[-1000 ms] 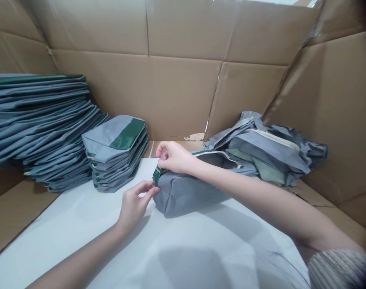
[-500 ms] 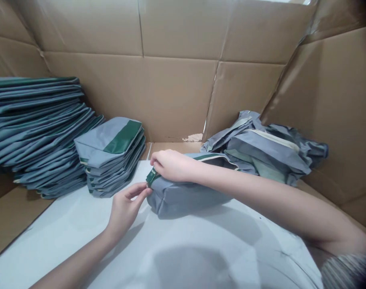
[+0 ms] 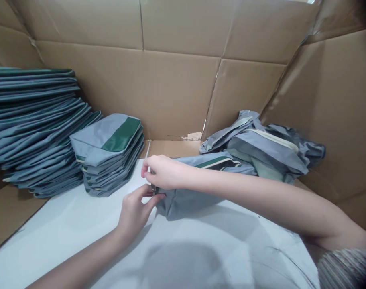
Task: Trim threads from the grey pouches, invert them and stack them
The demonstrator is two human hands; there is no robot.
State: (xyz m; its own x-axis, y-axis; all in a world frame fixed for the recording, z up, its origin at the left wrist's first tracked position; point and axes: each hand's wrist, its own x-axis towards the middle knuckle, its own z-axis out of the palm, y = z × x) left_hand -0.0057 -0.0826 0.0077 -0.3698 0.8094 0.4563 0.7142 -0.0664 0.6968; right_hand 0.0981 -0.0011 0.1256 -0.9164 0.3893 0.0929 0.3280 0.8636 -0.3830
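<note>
A grey-blue zippered fabric pouch (image 3: 192,202) with a green strip and a cream-edged zipper lies on the white work surface, its zipper partly open toward the right. My left hand (image 3: 139,206) pinches the pouch's left end between thumb and fingers. Just above it, my right hand (image 3: 165,172) is closed at the same end, fingertips curled downward, its forearm crossing over the pouch. Between the two hands shows a small dark, shiny piece (image 3: 153,188), mostly covered by fingers. What exactly the right fingers hold is hidden.
Left of the hands stands a short stack of folded grey-and-green pouches (image 3: 110,156), beside a taller stack (image 3: 35,128). Crumpled grey pouches with cream zippers (image 3: 261,144) lie at the back right. Cardboard walls (image 3: 177,92) enclose the white surface (image 3: 110,245).
My left hand has moved right along with the pouch's end. My right hand has shifted slightly left and down, covering the green tab. The pouch's opening looks narrower.
</note>
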